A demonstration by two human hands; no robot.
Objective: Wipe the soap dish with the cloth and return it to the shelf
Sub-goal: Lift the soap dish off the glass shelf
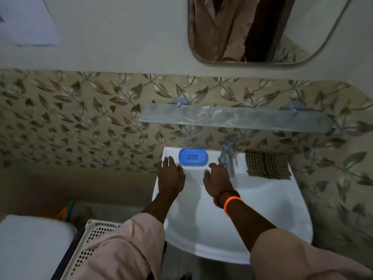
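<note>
A blue soap dish lies on the back ledge of the white sink, left of the tap. A brown checked cloth lies folded on the ledge at the right. The glass shelf hangs on the wall above with nothing on it. My left hand is stretched out, fingers straight, just left of the dish and touching nothing that I can see. My right hand hovers with relaxed fingers between the dish and the tap, holding nothing.
A mirror hangs above the shelf on the wall. A white perforated basket and a white toilet lid stand at the lower left, beside the sink. Leaf-patterned tiles cover the wall behind.
</note>
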